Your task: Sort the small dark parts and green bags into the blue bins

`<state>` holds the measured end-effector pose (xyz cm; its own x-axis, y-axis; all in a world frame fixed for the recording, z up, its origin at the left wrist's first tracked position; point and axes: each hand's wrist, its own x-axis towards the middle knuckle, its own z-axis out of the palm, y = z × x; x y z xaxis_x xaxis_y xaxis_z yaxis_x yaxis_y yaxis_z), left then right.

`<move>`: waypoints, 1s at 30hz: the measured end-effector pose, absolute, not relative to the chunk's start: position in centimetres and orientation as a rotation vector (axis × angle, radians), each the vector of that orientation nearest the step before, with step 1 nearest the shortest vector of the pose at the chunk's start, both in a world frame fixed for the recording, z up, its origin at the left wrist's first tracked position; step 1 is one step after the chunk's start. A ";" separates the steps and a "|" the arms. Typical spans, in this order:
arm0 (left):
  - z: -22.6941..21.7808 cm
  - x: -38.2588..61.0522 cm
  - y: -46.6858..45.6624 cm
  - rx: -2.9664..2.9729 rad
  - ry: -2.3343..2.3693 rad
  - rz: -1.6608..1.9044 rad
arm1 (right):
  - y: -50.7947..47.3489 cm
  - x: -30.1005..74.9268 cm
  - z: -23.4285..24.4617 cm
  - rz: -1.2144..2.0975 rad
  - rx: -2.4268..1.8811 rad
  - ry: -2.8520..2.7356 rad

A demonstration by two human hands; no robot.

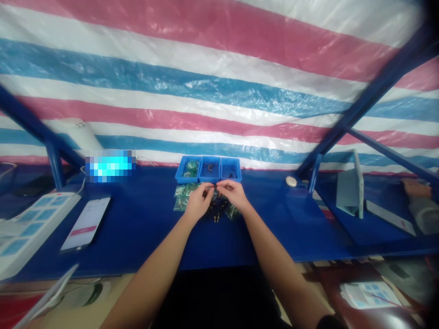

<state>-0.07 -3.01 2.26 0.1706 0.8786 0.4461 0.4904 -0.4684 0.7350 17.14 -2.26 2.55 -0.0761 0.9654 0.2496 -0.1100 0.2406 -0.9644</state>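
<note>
My left hand [200, 200] and my right hand [233, 194] meet over the middle of the blue table, fingertips pinched close together. Between them is a small dark piece [215, 186], too tiny to name. Below the hands lie several small dark and brass-coloured parts [216, 217]. Green-tinted plastic bags [181, 197] lie beside my left hand, and another bag [233, 211] is under my right wrist. Just beyond the fingers stand three joined blue bins: the left bin [178, 176] has a clear greenish bag, the middle bin [209, 180] small dark parts, the right bin [236, 161] a few dark pieces.
A phone [85, 224] and a white box with blue labels [37, 224] lie at left, near a blurred-out glowing patch [110, 166]. A round pale object [291, 181] sits at right. Blue metal struts [314, 173] rise there, and another person's hand [416, 188] shows at far right.
</note>
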 end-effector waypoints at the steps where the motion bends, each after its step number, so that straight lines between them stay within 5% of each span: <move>1: 2.2 -0.1 -3.0 2.028 1.287 1.233 | -2.3 17.1 2.6 1.132 -0.910 -1.310; 30: 2.7 -0.1 -3.2 2.012 1.310 1.237 | -2.2 17.0 2.5 1.123 -0.942 -1.328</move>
